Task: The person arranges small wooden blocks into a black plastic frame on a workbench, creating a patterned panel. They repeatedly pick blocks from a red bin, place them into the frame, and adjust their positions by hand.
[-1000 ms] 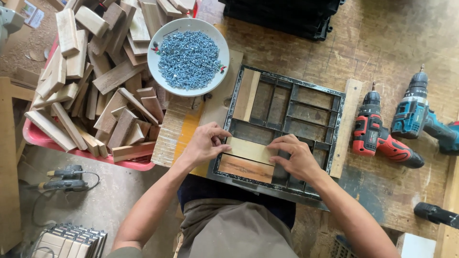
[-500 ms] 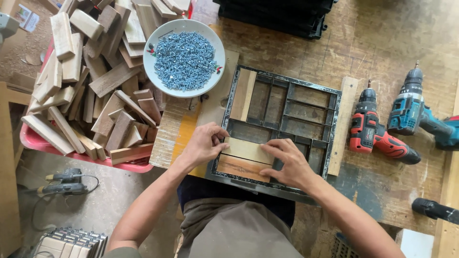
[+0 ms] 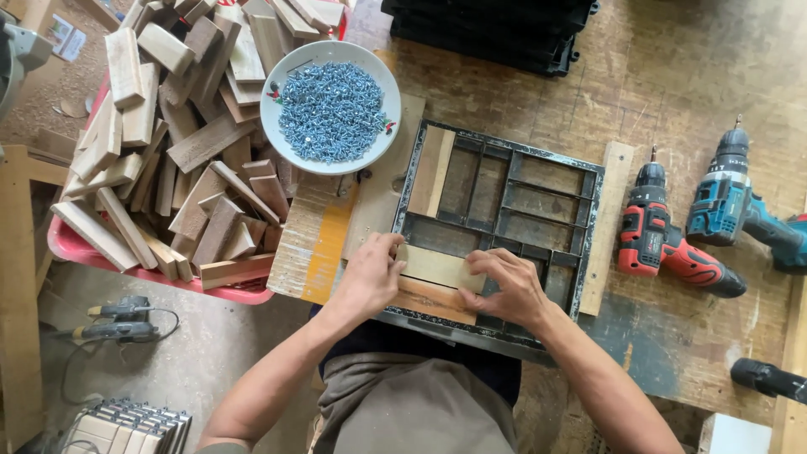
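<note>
Wood fills my one view, the head camera, looking straight down at a scarred workbench [image 3: 672,76]. Both hands press a pale wooden block [image 3: 433,267] into the near-left compartment of a black metal grid frame [image 3: 504,223]. The left hand [image 3: 370,277] lies flat with its fingers curled over the block's left end. The right hand [image 3: 504,286] pinches the right end between thumb and fingertips. Just below, touching it, sits a darker wooden strip [image 3: 429,298]. Another plank [image 3: 431,172] stands in the frame's far-left slot.

I judge the block light, stiff and dry, not slippery or fragile. The short ends give the surest hold, where the fingers already sit.

Left of the frame, a white bowl [image 3: 277,92] is heaped with silvery screws [image 3: 330,109]. Beyond it, a red tray [image 3: 67,248] holds a jumble of wood offcuts [image 3: 168,134]. To the right lie a red drill [image 3: 664,240] and a blue drill [image 3: 740,210], side by side.
</note>
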